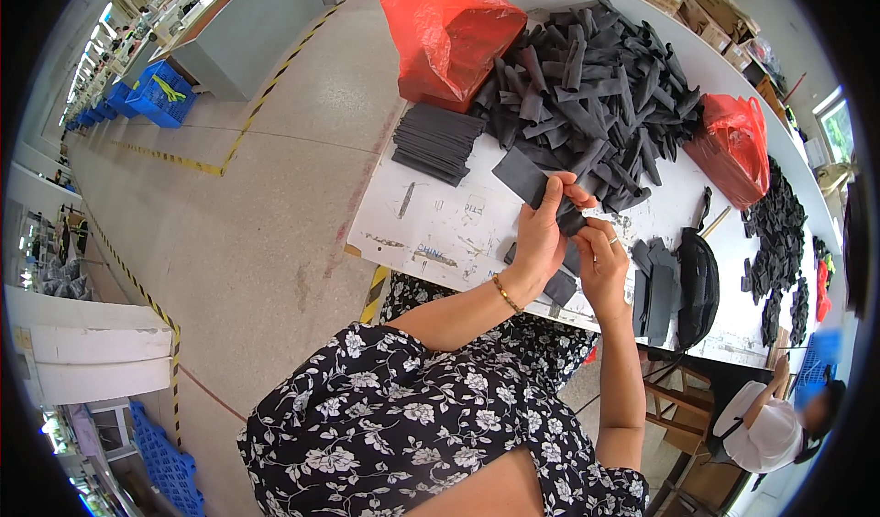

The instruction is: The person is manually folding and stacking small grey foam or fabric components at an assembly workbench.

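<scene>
Over the table's near edge, my left hand [543, 240] grips a dark grey fabric strip [520, 176], thumb on top, with the flat end sticking out to the far left. The fingers of my right hand [602, 262] pinch the strip's other end, which looks bent or folded there. Just beyond my hands rises a big heap of loose dark strips [596, 86]. To the left of the heap lies a neat stack of similar strips [438, 143]. Under my hands, a few dark pieces [559, 288] rest on the table, partly hidden.
A red plastic bag [449, 36] stands at the table's far left corner, another red bag [733, 150] right of the heap. Flat dark pieces [654, 292] and a black pouch [698, 288] lie to my right. Farther right are small dark pieces [775, 233] and a seated person [765, 425].
</scene>
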Available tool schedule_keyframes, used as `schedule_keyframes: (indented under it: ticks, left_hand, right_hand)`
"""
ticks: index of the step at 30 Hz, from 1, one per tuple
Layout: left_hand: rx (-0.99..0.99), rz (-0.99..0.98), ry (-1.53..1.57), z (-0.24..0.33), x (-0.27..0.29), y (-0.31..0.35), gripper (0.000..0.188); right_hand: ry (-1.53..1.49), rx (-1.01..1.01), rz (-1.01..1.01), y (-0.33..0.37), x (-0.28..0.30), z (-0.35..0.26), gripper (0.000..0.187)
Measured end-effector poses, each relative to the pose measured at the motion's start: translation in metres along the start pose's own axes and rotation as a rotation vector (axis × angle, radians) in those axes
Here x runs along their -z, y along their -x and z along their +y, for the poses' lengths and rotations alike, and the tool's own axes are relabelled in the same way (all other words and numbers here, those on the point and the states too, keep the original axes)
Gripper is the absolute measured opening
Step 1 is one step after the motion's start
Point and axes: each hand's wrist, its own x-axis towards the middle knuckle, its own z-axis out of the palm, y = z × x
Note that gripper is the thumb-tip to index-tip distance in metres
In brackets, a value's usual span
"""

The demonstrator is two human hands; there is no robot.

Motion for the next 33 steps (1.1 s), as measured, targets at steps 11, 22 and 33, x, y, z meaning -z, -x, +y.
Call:
schedule_keyframes:
  ticks: [11, 22, 33]
  left_hand:
    - [-0.052, -0.056, -0.038, 0.003, 0.010, -0.016, 0.035]
    - [-0.028, -0.241, -0.058, 0.036, 0.000, -0.016, 0.032]
    - [0.033, -0.215, -0.062, 0.047, 0.066, -0.027, 0.014]
  right_hand:
    - [-0.638, -0.606, 0.281, 0.003, -0.030, -0.009, 0.015]
    - [-0.176, -0.269, 0.432, -0.009, -0.007, -0.021, 0.006]
    - [0.038, -0.034, 0.355, 0.009, -0.001, -0.001, 0.014]
